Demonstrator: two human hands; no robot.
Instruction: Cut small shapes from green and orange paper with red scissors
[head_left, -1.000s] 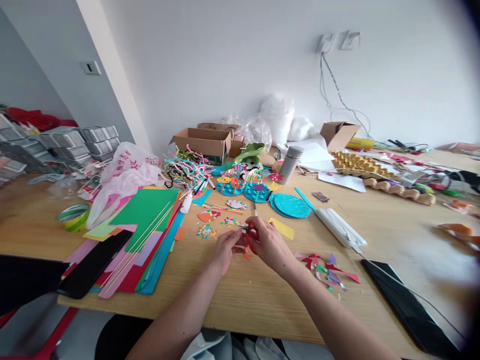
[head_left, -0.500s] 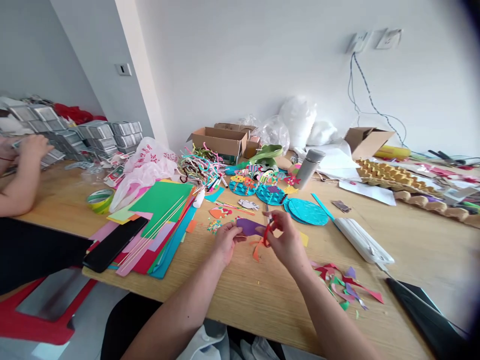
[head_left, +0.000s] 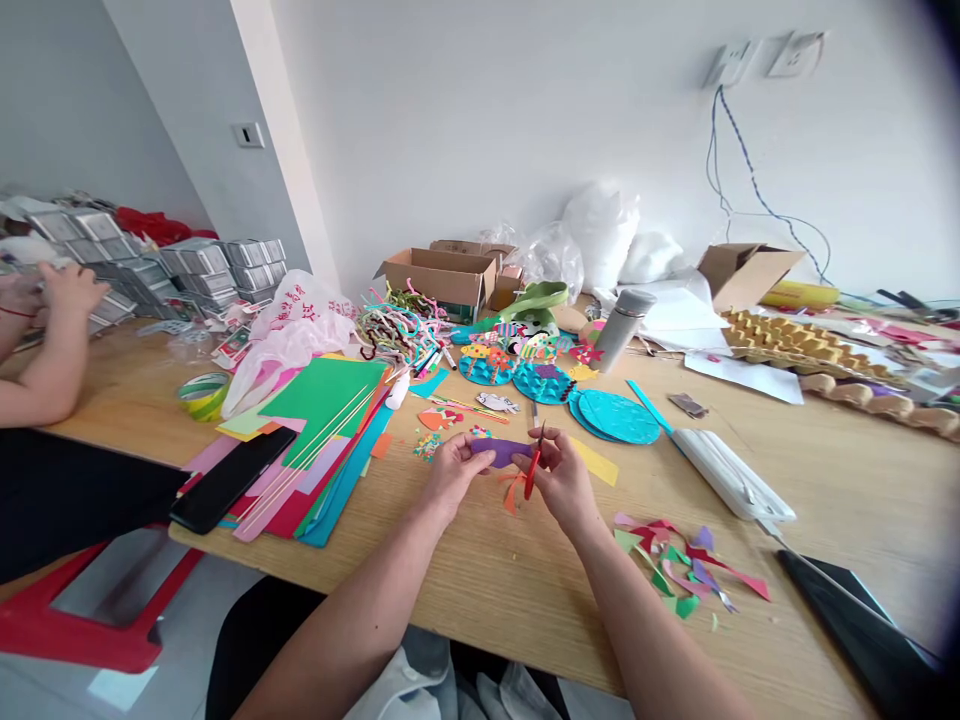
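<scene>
Between my hands, above the table, is a piece of purple paper. My left hand pinches its left end between thumb and fingers. My right hand is closed around red-handled scissors, whose blades point up and away at the paper's right end. Below the paper lie orange paper scraps. Just beyond my hands are an orange-and-red paper cutout, small coloured bits and a white fish cutout. A yellow paper strip lies by my right hand.
Coloured paper sheets and a black phone lie left. Paper scraps, a white power strip and blue discs are right. A grey bottle stands behind. Another person's hand is far left.
The scissors have turned more upright in my right hand, and the purple paper is held flatter. More of the yellow strip shows. The view has shifted slightly.
</scene>
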